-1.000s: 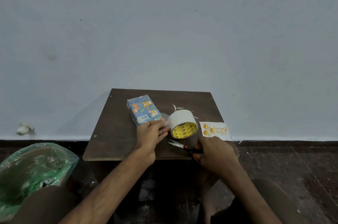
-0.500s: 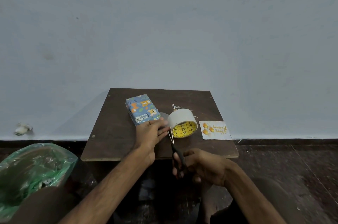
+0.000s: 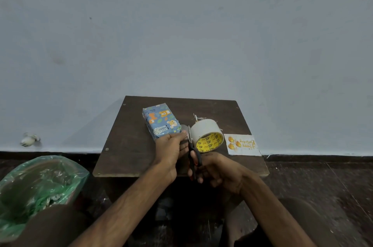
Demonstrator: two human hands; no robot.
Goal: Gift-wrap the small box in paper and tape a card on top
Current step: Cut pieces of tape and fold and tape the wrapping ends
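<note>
1. Grey-blue wall behind, dark floor below; at far left on the floor, a green plastic bag [image 3: 40, 182] and, by the wall, a small white object [image 3: 30, 139], too blurred to identify.
2. Against the wall, a dark brown table [image 3: 125, 156].
3. Toward the table's far left corner, lying flat: the wrapped box [image 3: 161, 122], blue paper with bear prints.
4. Reaching in over the near edge, just beside the box's near end: left hand [image 3: 171, 149], forearm angled up and rightward, fingers extended with thumb on top, pinching a tape strip [image 3: 184, 128] pulled from the roll.
5. Between that hand and the roll: scissors [image 3: 193, 153], blades pointing away, at the strip.
6. Mid-table, on its side: tape roll [image 3: 205, 135], yellow inside, paper scraps [image 3: 196, 117] behind it.
7. At the near edge: right hand [image 3: 220, 172], fingers curled through and round the scissor handles.
8. At the right edge: card [image 3: 242, 144], lying flat, apart from the box.
</note>
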